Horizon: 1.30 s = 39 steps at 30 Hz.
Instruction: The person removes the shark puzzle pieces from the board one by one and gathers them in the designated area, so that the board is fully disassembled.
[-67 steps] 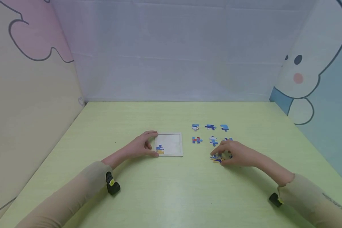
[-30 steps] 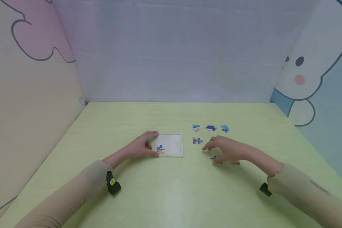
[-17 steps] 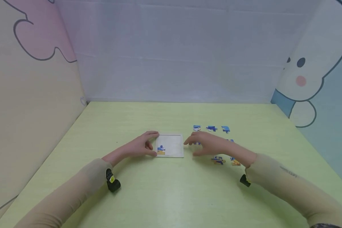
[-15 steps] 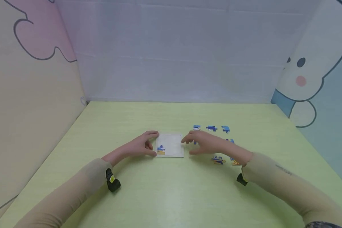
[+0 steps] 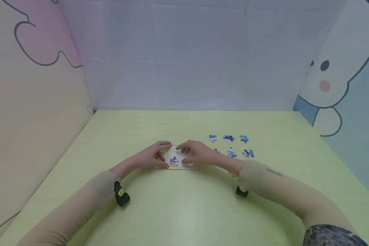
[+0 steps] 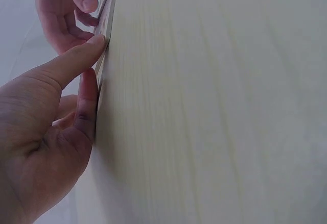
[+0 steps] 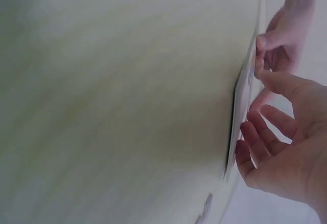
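My left hand [image 5: 149,157] holds the left side of a square white puzzle tray [image 5: 184,168], thumb at the near corner and forefinger at the far one. Blue-and-yellow jigsaw pieces [image 5: 174,161] lie in the tray's near left corner. Over the right part of the tray is my right hand [image 5: 200,153], thumb and forefinger apart and nothing between them. In the right wrist view this hand [image 7: 286,147] has its fingers loosely bent close to the tray [image 7: 240,106]. The left wrist view has my left thumb on the tray's edge [image 6: 109,22].
Loose jigsaw pieces lie right of the tray: a back row with a blue corner piece [image 5: 244,138], and a row before it with a white-and-blue piece [image 5: 232,152]. My right forearm mostly hides a nearer yellow piece [image 5: 232,174]. White walls [image 5: 184,58] bound the table's back.
My right hand has left the nearest loose pieces and moved left until it is over the tray. My left hand stays at the tray's left side. The pieces in the tray look the same.
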### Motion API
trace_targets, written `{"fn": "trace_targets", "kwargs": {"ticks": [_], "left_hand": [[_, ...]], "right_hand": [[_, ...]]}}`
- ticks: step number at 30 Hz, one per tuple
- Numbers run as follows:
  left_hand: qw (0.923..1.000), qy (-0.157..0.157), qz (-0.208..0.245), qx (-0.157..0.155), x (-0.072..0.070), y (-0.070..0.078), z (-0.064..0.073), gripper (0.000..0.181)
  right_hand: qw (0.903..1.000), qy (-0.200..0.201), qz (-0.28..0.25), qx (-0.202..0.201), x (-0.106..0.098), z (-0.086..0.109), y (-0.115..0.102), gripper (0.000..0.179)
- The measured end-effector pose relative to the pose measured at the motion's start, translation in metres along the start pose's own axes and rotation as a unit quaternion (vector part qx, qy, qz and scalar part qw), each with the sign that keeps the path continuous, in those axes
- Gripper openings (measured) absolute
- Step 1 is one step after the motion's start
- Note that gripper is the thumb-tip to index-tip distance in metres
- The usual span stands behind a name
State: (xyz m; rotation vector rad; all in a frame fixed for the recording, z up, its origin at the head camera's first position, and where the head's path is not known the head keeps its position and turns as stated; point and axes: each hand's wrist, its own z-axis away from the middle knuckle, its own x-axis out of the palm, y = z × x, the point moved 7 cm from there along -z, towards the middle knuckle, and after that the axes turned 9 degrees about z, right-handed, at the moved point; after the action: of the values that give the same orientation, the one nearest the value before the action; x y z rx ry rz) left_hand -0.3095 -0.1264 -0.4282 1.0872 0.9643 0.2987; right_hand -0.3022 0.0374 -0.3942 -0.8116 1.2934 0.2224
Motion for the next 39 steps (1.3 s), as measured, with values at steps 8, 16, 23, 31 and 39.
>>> {"fn": "trace_targets", "kwargs": {"ticks": [8,16,23,31,39], "left_hand": [[0.9999,0.001,-0.008,0.014,0.000,-0.002,-0.002,0.086],[0.9999,0.002,-0.016,0.003,0.000,0.002,-0.002,0.085],[0.9998,0.003,-0.019,0.005,0.000,0.001,-0.003,0.085],[0.9998,0.000,-0.019,0.002,-0.001,0.003,-0.002,0.084],[0.9999,-0.002,-0.014,0.001,0.000,0.004,-0.002,0.083]], "right_hand": [[0.9998,0.009,0.018,0.005,0.014,-0.007,-0.010,0.036],[0.9993,-0.002,-0.017,0.033,0.016,-0.009,-0.013,0.039],[0.9991,0.003,-0.026,0.034,0.015,-0.009,-0.015,0.037],[0.9988,-0.004,-0.031,0.037,0.016,-0.010,-0.013,0.041],[0.9988,0.025,-0.025,0.034,0.013,-0.006,-0.016,0.040]]}}
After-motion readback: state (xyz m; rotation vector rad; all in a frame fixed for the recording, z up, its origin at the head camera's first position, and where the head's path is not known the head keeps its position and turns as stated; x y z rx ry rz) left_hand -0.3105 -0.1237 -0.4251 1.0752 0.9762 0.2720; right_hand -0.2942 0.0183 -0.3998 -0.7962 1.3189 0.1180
